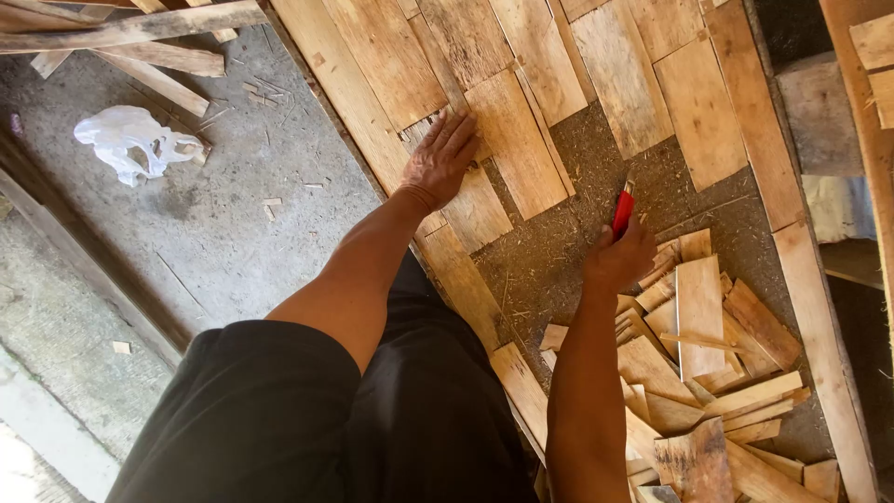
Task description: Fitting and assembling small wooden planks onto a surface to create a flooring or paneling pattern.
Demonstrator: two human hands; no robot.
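A wide board surface (596, 270), partly tiled with thin wood veneer pieces (512, 140), leaves bare fibrous room in the middle. The loose offcut pile (708, 373) sits handy at the right edge. The left hand (440, 158) lies flat, fingers spread, pinning a laid piece; the right hand (619, 256) is closed round a red utility knife (623, 210) (blade up) over the bare patch.

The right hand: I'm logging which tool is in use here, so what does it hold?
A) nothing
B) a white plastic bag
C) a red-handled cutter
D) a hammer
C: the right hand is closed round a red-handled cutter above the bare board, while the left hand lies flat on a wooden slat.
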